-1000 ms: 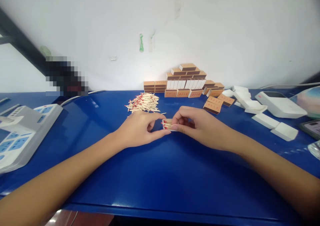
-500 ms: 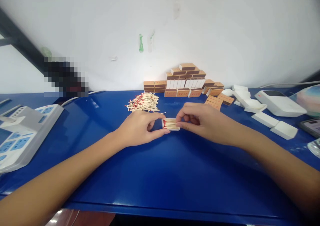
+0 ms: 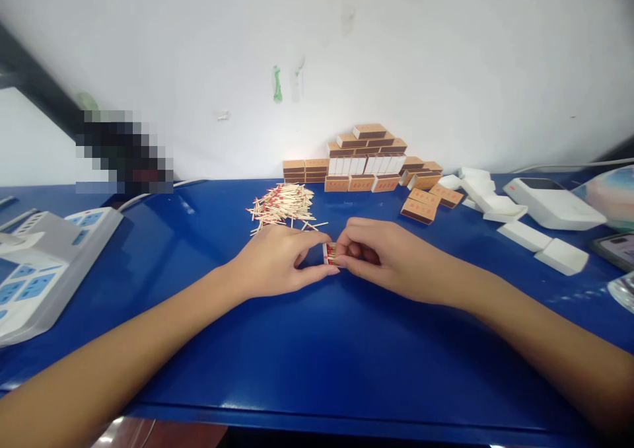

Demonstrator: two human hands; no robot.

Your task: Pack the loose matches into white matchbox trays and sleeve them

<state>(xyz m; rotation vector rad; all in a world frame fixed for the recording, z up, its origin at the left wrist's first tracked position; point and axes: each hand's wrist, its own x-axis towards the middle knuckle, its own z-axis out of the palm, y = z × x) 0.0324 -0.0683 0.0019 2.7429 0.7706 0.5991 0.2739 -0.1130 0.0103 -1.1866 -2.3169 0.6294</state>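
My left hand (image 3: 284, 258) pinches the left end of a small white matchbox tray (image 3: 325, 255) between thumb and forefinger, just above the blue table. Red-tipped matches (image 3: 331, 252) lie in the tray, heads toward the left. Curled over the tray's right part, my right hand (image 3: 381, 256) has its thumb and fingertips closed on the matches and hides most of them. Behind my left hand lies a loose pile of matches (image 3: 284, 203), with a few strays at its near right side.
Against the wall stands a stack of matchboxes (image 3: 366, 149); two more matchboxes (image 3: 420, 205) lie nearer. To the right are white empty trays (image 3: 525, 235), a white device (image 3: 555, 203) and a phone (image 3: 617, 250). A power strip (image 3: 34, 283) lies on the blue table (image 3: 297, 362) at left.
My right hand has slid left and slightly toward me along the tray, covering more of the matches. My left hand keeps its pinch on the tray, slightly lower in view.
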